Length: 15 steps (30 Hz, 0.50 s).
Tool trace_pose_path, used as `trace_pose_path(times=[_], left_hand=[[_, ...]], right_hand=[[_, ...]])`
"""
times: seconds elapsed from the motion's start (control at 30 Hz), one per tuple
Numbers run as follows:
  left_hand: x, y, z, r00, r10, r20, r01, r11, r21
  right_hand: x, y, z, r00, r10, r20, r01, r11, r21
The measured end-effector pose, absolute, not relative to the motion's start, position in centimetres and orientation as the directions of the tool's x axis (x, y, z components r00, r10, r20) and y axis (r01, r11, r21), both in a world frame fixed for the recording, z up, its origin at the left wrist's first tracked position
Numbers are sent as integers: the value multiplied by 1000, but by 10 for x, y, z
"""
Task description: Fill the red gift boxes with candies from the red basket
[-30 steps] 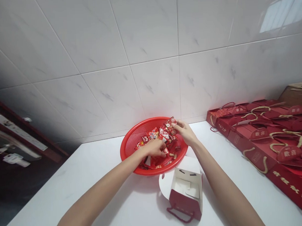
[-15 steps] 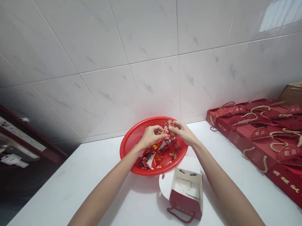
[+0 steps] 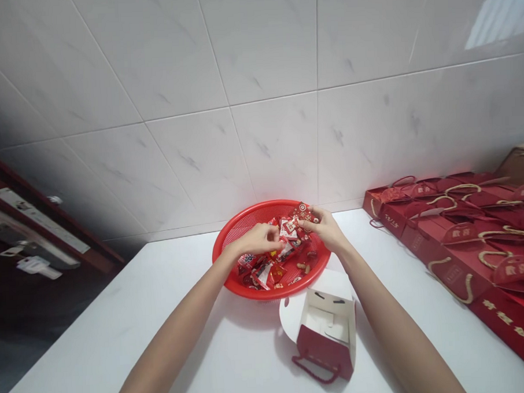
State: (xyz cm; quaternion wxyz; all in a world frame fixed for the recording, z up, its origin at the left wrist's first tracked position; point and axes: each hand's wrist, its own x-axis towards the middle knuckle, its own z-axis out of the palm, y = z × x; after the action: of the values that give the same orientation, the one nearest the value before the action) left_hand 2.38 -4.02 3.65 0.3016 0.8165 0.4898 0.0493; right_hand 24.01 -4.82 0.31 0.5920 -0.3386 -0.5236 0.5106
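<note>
A red plastic basket (image 3: 231, 238) holds several small wrapped sweets (image 3: 265, 273), mostly red with white and gold, and a few peanuts (image 3: 304, 268). Over its right side, my right hand (image 3: 327, 228) pinches a red patterned packet (image 3: 304, 211). My left hand (image 3: 259, 238) hangs above the sweets with thumb and fingers curled together; whatever may be between them is hidden. In front of the basket stands a small red carton (image 3: 323, 347), its flaps spread, white inside and with a red cord handle. My right forearm passes close beside it.
Rows of red gift boxes (image 3: 454, 234) with cord handles line the right of the white table (image 3: 179, 293). A tiled wall (image 3: 277, 149) rises behind. At the left is a dark red door (image 3: 50, 223) with keys in its lock.
My left hand has drawn slightly away from my right, and its fingers have curled more. The packet stays in my right hand. The whole view has shifted slightly.
</note>
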Motion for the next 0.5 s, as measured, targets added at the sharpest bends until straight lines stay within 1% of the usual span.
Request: trace_pose_path(times=[0.07, 0.13, 0.17, 0.2, 0.23, 0.3, 0.37, 0.4, 0.5], left_hand=[[14, -44, 35, 514, 738, -437, 832, -307, 461], [8, -49, 32, 517, 651, -556, 846, -289, 449], [8, -51, 31, 527, 615, -587, 843, -287, 455], [8, -53, 30, 550, 598, -583, 827, -296, 477], [9, -54, 30, 583, 603, -544, 800, -313, 511], [13, -54, 29, 634, 662, -400, 736, -360, 573], [15, -51, 28, 633, 724, -274, 706, -396, 587], [15, -49, 26, 623, 741, -251, 711, -402, 577], [11, -43, 20, 593, 745, -304, 762, -398, 511]], right_hand=[[239, -48, 2, -68, 967, 245, -257, 220, -941], [239, -47, 2, -76, 972, 224, -246, 200, -948], [239, -47, 2, -77, 972, 223, -240, 199, -950], [239, -47, 2, -76, 971, 226, -235, 203, -951], [239, -47, 2, -74, 970, 230, -234, 207, -950], [240, -48, 2, -71, 969, 235, -239, 212, -948], [240, -49, 3, -72, 968, 239, -238, 216, -947], [240, -49, 3, -71, 967, 243, -235, 221, -947], [240, -49, 3, -65, 964, 258, -230, 237, -944]])
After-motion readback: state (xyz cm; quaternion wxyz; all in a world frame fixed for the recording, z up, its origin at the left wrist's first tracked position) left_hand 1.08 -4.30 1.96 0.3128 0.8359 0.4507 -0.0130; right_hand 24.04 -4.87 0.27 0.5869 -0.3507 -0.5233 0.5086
